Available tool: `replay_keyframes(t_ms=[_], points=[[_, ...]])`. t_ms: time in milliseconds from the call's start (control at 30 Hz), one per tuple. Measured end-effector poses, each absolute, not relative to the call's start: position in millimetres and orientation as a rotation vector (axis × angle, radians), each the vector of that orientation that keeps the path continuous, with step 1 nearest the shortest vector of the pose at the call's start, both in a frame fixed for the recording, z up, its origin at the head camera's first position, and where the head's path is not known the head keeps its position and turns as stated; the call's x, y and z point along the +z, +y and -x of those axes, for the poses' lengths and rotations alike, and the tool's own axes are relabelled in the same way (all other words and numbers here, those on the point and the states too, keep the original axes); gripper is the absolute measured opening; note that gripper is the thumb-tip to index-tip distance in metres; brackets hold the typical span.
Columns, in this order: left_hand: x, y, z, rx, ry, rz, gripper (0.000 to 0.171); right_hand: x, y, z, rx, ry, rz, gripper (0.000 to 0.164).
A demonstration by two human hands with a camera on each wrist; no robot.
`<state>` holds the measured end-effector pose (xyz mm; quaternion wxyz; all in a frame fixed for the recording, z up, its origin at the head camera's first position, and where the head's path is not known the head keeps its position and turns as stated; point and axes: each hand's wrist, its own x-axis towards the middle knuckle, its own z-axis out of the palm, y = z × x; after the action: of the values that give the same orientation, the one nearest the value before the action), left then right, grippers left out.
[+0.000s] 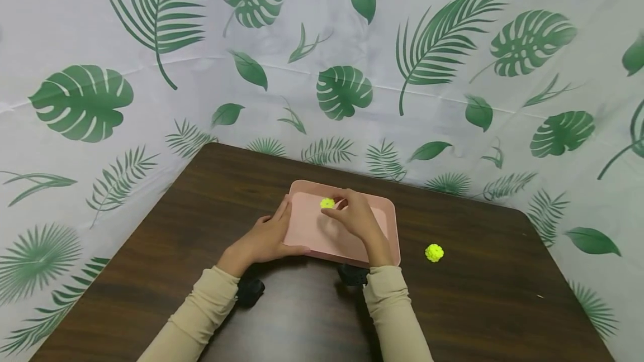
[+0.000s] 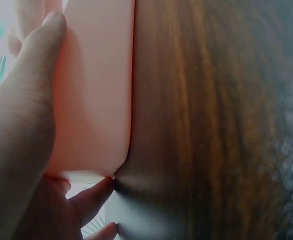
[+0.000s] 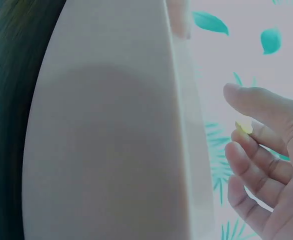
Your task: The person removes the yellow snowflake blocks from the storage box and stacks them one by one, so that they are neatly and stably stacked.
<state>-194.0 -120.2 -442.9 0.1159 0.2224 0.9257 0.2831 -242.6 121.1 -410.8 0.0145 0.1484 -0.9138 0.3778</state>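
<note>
A shallow pink tray [image 1: 307,222] lies on the brown table. My left hand [image 1: 266,239] holds its left end, thumb along the near wall and fingers along the short side; in the left wrist view some fingertips reach the tabletop. Over the tray, my right hand [image 1: 354,217] reaches in with thumb and fingers parted. Close by its fingertips is a small neon-yellow flower-shaped piece [image 1: 327,203]. The right wrist view shows a yellow piece [image 3: 244,126] in the gap, with the thumb apart from it.
A neon-yellow cluster of small flower shapes [image 1: 434,252] sits on the table right of the tray. Black wrist devices [image 1: 250,293] show under both wrists. A white cloth with green leaf prints [image 1: 302,43] hangs behind the brown table [image 1: 483,250].
</note>
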Motion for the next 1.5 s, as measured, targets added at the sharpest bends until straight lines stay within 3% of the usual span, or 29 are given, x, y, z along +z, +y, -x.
replay_keyframes(t_ms=[533, 1500], points=[[-443.0, -120.1, 195.4, 0.855, 2.707, -0.683, 0.118, -403.6, 199.6, 205.9, 1.17, -2.691, -0.284, 0.037], [-445.1, -116.2, 201.7, 0.865, 2.718, -0.745, 0.114, -401.2, 322.3, 176.9, 1.099, -2.573, 0.214, 0.04]])
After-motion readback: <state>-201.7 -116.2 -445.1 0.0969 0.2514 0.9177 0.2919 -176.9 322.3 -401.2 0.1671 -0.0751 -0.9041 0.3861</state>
